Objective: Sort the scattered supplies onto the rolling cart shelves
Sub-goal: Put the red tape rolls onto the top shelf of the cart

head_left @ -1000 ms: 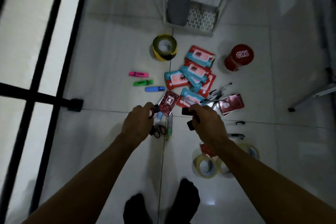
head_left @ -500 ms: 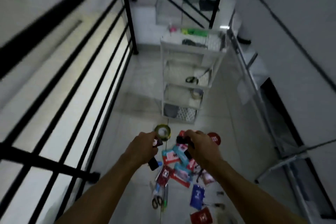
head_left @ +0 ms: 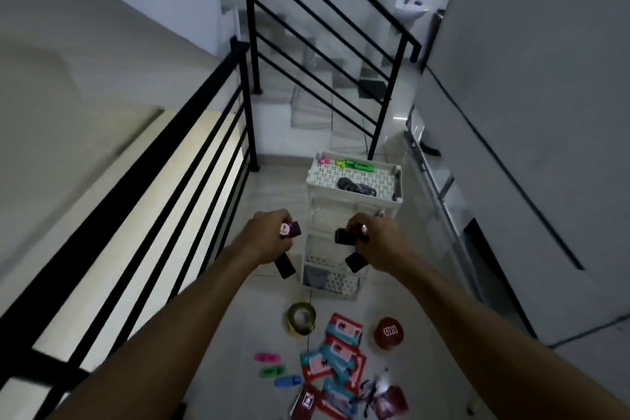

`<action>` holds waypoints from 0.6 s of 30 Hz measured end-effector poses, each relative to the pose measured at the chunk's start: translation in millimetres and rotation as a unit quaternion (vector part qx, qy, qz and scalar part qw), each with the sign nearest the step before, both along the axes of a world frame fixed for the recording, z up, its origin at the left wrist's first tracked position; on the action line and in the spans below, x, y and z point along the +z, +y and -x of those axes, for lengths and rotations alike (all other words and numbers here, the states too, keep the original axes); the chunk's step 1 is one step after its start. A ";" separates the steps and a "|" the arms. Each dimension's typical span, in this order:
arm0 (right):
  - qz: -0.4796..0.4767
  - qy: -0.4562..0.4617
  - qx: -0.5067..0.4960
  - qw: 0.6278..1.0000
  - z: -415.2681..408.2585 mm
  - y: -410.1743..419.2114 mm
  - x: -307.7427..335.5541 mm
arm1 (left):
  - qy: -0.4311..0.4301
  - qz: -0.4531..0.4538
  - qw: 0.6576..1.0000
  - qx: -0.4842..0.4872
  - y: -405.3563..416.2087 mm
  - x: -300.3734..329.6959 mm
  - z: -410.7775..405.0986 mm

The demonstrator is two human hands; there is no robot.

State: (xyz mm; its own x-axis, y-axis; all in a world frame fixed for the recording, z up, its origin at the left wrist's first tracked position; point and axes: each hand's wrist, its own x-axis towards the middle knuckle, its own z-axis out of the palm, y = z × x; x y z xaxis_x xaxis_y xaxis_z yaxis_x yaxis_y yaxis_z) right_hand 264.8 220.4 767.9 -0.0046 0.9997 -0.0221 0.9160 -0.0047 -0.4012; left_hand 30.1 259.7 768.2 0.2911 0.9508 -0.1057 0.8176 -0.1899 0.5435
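Note:
A white rolling cart (head_left: 354, 203) with perforated shelves stands ahead on the tiled floor. Its top shelf holds green, yellow and pink highlighters (head_left: 354, 165) and a dark object (head_left: 356, 186). My left hand (head_left: 269, 235) is closed on small dark items (head_left: 289, 230), one with a round white label, held in front of the cart's left side. My right hand (head_left: 375, 237) grips other small black items (head_left: 344, 237) before the cart's middle shelves. Scattered supplies lie on the floor below: a yellow-black tape roll (head_left: 300, 319), red and teal packets (head_left: 335, 356), three highlighters (head_left: 272, 370).
A black stair railing (head_left: 191, 153) runs along the left, with stairs rising behind the cart. A red round tin (head_left: 388, 333) and dark red packets (head_left: 392, 401) lie on the floor. A grey wall and a metal stand foot close in the right side.
The view has tilted up from the floor to the cart. Both hands have risen from the scattered pile with the small dark items and now sit level with the cart's middle shelves.

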 end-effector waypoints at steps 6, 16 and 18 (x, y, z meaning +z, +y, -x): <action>0.004 0.035 -0.013 0.999 -0.9 39.9 19.3 | -0.014 0.007 1.000 -0.011 49.5 14.1 1.5; 0.002 0.049 -0.022 0.999 -33.3 147.7 -12.2 | -0.023 0.004 1.000 -0.005 148.5 -18.7 -44.0; -0.001 0.049 -0.031 0.998 -40.7 171.5 -17.6 | -0.022 -0.005 1.000 -0.002 170.1 -24.7 -54.0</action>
